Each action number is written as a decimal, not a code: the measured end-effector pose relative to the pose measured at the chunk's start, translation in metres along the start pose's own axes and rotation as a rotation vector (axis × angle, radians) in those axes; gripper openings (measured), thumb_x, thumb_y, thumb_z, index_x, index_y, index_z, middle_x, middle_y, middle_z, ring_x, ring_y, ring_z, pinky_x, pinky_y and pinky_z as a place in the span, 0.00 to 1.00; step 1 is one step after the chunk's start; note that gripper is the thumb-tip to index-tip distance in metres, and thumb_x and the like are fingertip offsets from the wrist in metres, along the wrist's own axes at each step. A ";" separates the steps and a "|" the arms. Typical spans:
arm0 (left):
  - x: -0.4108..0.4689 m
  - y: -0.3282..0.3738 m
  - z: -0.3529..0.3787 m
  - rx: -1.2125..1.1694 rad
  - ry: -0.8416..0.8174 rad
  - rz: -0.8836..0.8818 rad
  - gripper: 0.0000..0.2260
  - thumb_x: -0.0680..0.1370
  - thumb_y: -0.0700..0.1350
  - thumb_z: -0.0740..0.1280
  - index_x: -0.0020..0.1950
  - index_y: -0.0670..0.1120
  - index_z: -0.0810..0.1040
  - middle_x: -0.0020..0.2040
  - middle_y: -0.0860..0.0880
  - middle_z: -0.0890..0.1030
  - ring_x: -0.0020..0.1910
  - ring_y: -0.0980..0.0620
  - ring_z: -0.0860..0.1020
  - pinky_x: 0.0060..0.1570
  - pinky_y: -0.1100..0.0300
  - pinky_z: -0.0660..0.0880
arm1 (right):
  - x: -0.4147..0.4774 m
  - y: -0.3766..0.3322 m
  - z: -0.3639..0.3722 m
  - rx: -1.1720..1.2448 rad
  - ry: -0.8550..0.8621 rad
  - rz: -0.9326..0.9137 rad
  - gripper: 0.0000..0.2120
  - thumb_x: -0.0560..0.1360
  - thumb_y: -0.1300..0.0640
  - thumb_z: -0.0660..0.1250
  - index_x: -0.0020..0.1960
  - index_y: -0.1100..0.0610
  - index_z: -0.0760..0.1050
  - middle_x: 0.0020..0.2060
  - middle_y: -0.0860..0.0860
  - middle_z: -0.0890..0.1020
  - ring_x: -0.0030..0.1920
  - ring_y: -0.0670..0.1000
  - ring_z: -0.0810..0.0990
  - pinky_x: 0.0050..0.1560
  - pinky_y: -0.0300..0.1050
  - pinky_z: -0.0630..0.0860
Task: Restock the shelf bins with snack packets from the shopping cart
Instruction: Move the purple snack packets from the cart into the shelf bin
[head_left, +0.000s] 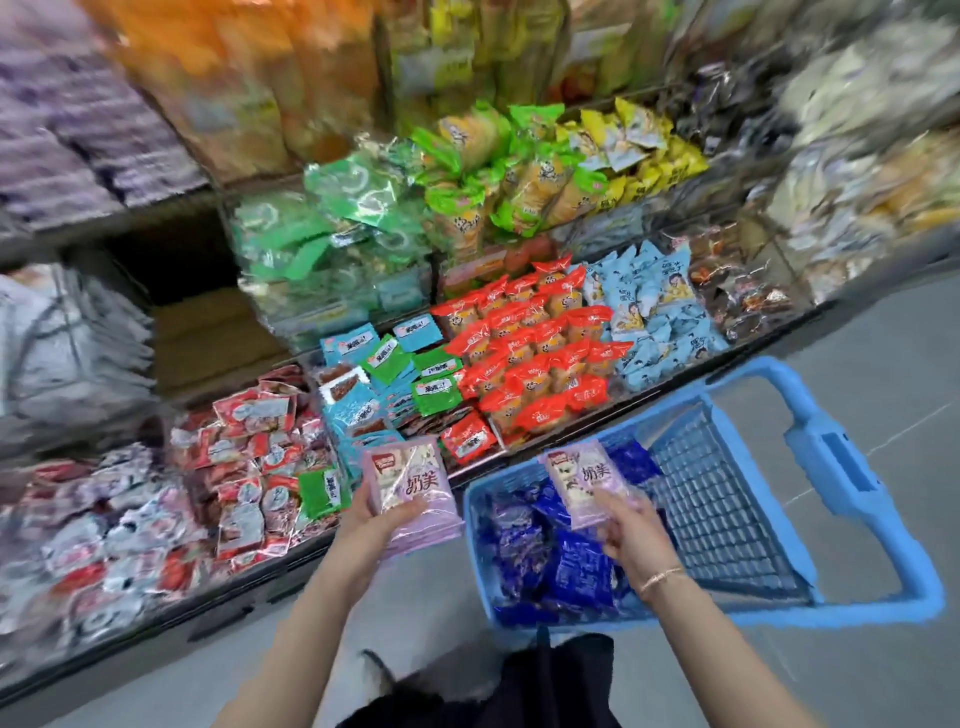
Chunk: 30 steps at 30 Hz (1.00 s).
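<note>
Head view: we see both our bare hands between the shelf bins (260, 574) and the blue shopping cart (779, 616).
Left hand (374, 519): we grip a stack of lilac packets (415, 499), thumb on top and fingers curled beneath; it sits just in front of the lower bins.
Right hand (631, 530): we pinch a single lilac packet (584, 480) by its lower end, thumb on its face, above the cart's left side; a bracelet (660, 577) circles the wrist.
Cart: dark blue packets (566, 561) fill its left part; the right shows bare mesh.
Bins: red-orange packets (530, 358), green and teal packets (395, 374), pale blue packets (660, 312); the upper shelves are blurred.
</note>
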<state>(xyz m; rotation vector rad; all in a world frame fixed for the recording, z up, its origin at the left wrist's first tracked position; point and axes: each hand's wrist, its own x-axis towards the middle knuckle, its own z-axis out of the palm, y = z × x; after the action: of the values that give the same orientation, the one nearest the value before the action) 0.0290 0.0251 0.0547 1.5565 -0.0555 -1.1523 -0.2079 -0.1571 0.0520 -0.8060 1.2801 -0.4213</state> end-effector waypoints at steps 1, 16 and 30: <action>-0.003 0.008 -0.018 0.018 0.010 0.029 0.29 0.67 0.39 0.77 0.65 0.44 0.71 0.59 0.44 0.81 0.50 0.51 0.81 0.53 0.56 0.75 | -0.006 0.003 0.019 0.009 -0.026 -0.017 0.08 0.76 0.56 0.66 0.50 0.57 0.69 0.29 0.51 0.74 0.23 0.45 0.67 0.20 0.36 0.58; -0.047 0.102 -0.229 -0.088 0.182 0.169 0.55 0.54 0.52 0.82 0.76 0.46 0.59 0.71 0.44 0.70 0.66 0.44 0.72 0.67 0.45 0.67 | -0.073 -0.010 0.256 0.136 -0.439 0.019 0.03 0.70 0.61 0.65 0.44 0.58 0.72 0.34 0.55 0.83 0.29 0.49 0.80 0.27 0.39 0.76; 0.000 0.261 -0.260 -0.209 0.255 0.382 0.41 0.53 0.46 0.81 0.64 0.48 0.69 0.58 0.51 0.78 0.51 0.54 0.79 0.54 0.53 0.75 | -0.061 -0.189 0.456 0.065 -0.685 -0.325 0.02 0.76 0.63 0.62 0.47 0.57 0.71 0.37 0.52 0.83 0.30 0.48 0.81 0.28 0.38 0.78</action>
<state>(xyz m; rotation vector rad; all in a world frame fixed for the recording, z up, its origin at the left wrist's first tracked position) 0.3415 0.1209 0.2248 1.4182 -0.0571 -0.6352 0.2386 -0.1068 0.2649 -0.9957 0.4990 -0.3929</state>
